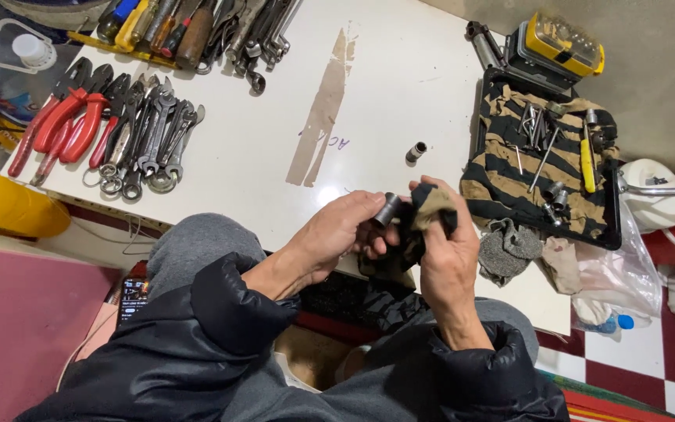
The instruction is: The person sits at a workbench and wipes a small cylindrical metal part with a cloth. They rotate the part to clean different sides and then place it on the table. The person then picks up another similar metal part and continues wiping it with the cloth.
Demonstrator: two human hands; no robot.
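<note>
Centrally, left hand (337, 234) fingers grip a metal socket (387, 209); right hand (441, 254) fingers clench a dark rag (425, 209) touching it, above the table (400, 101).

We take this for a small home workshop: our white bench (400, 94) carries rows of pliers (68, 113) and wrenches (154, 137), screwdrivers (158, 27), a bit case (560, 43), and a tray (544, 156) of sockets over checkered tiles (650, 359).
</note>
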